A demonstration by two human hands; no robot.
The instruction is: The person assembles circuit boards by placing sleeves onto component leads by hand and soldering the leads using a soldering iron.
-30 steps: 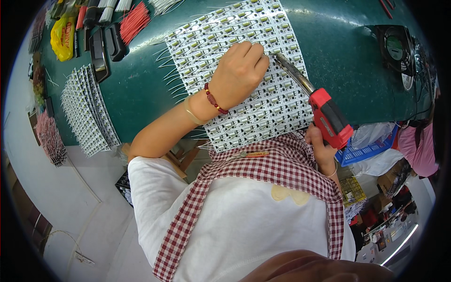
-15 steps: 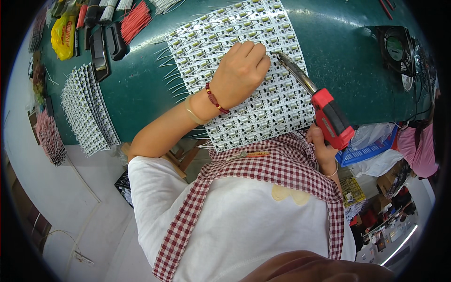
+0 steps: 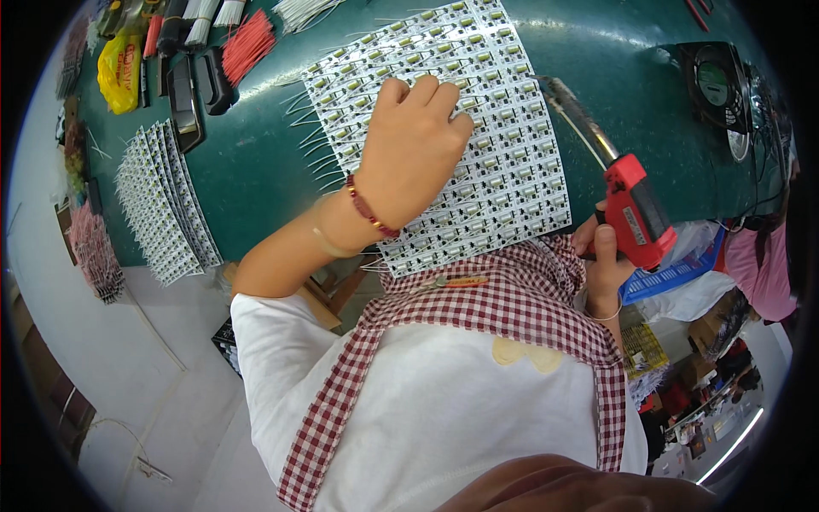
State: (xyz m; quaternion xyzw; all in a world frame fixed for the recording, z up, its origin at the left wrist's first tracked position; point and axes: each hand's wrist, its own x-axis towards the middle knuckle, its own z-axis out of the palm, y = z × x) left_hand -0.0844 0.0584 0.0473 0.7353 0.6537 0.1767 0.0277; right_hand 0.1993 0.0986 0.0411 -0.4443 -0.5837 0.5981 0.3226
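Note:
A large white circuit board panel (image 3: 512,171), covered in rows of small components, lies on the green bench with thin white wires sticking out along its left edge. Over its middle is my left hand (image 3: 416,141), fingers curled down and pressed together; what they pinch, if anything, is hidden beneath the hand. My right hand (image 3: 607,260) is wrapped round the grip of a red and black soldering gun (image 3: 636,213) at the panel's right side. The gun's metal tip points up and left, just off the panel's right edge.
A stack of similar panels (image 3: 162,205) lies on the left of the green bench (image 3: 247,162). Bundles of red wires (image 3: 249,44) and white wires, a yellow bag (image 3: 119,72) and a black tray (image 3: 183,102) are at the back left. A small black fan (image 3: 717,85) stands at the right.
The soldering gun has moved right, its tip leaving the panel for a place beside its edge. My left hand has shifted left and slightly nearer me.

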